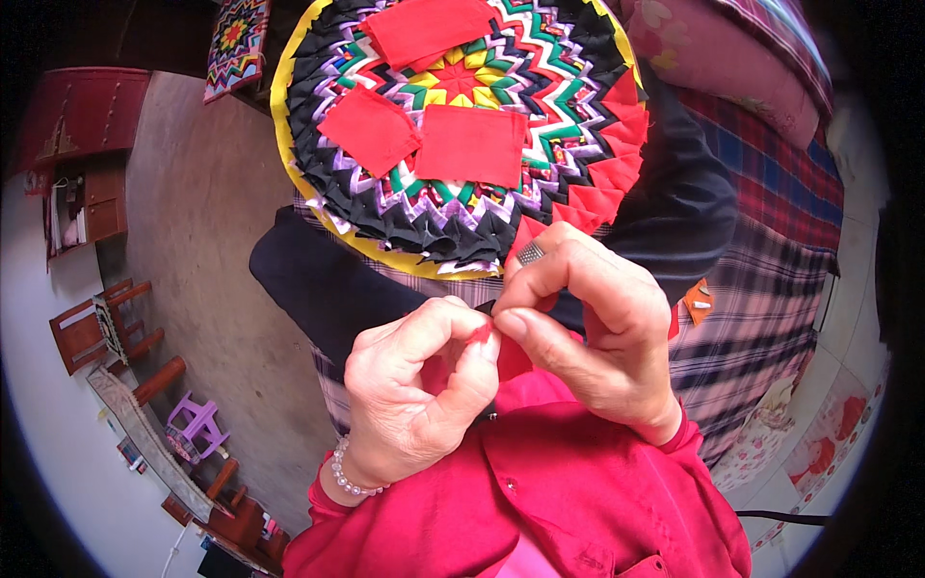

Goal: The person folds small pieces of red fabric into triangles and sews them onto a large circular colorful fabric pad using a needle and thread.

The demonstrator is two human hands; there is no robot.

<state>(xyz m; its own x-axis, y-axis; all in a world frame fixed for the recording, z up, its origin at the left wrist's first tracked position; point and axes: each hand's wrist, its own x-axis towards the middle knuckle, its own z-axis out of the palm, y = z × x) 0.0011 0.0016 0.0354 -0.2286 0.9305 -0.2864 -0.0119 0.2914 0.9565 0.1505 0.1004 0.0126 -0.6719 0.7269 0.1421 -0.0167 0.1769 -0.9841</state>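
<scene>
My left hand (409, 385) pinches a small red cloth piece (479, 333) between thumb and forefinger. Close against it, my right hand (593, 332) has its thumb and forefinger pressed together; whatever is between them is too small to make out. A dimpled metal thimble ring (530, 253) sits on a right-hand finger. Just beyond both hands, a round patchwork cushion cover (385, 226) of folded, pointed cloth pieces lies over my lap, yellow at its rim. Three loose red cloth squares (472, 144) rest on top of it. Red points (617, 144) line part of its right edge.
Plaid cloth (771, 299) covers the seat to my right, with a small orange piece (699, 302) on it and pink bedding (732, 58) farther back. On the left floor stand a purple stool (198, 424) and a wooden chair (101, 328). Another patchwork piece (236, 43) lies at the far left.
</scene>
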